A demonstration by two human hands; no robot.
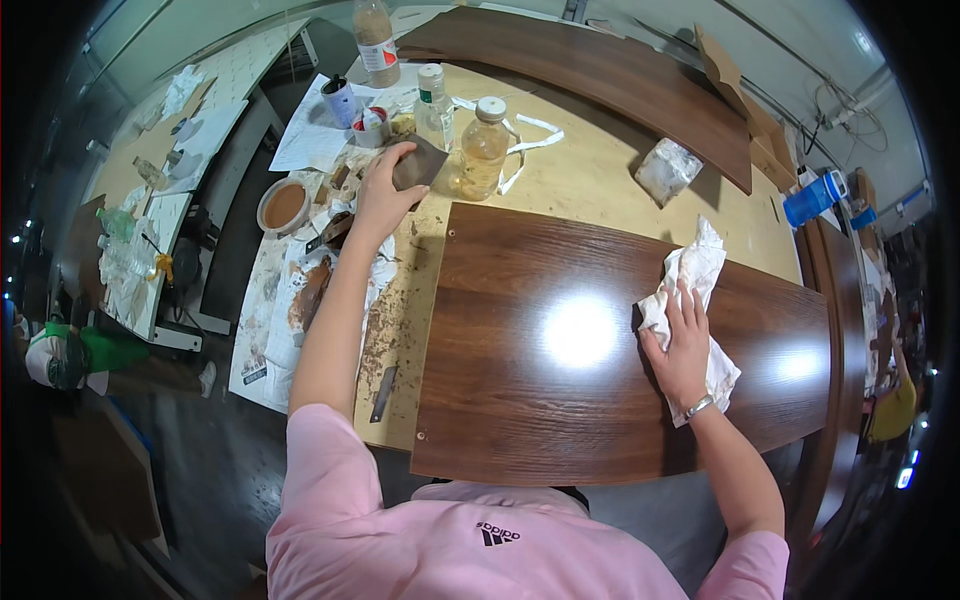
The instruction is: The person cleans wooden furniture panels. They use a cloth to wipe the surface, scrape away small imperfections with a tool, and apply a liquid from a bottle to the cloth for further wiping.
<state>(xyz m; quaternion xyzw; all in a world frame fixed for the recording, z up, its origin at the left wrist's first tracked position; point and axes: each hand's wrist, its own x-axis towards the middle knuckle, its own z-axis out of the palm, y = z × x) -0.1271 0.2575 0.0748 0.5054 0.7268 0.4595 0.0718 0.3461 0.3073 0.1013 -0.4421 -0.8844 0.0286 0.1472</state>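
Observation:
A glossy dark brown wood panel (520, 400) lies in front of me. My right hand (680, 355) is spread flat on a crumpled white cloth (695, 265), which it presses against the panel's right half. At the far left, my left hand (380, 195) grips a thin, dark grey-brown square piece (420, 163) between thumb and fingers; its exact kind is unclear. Close to that hand are a round tub of brown paste (285, 206), a clear bottle with a white cap (435, 110) and a wider jar of yellowish liquid (484, 150).
A second brown panel (580, 75) lies at the back, near a plastic-wrapped block (668, 172). A blue bottle (815, 198) is at the right. A flat metal blade (383, 394) rests left of the panel on the stained worktable (395, 345). Another person (95, 355) is far left.

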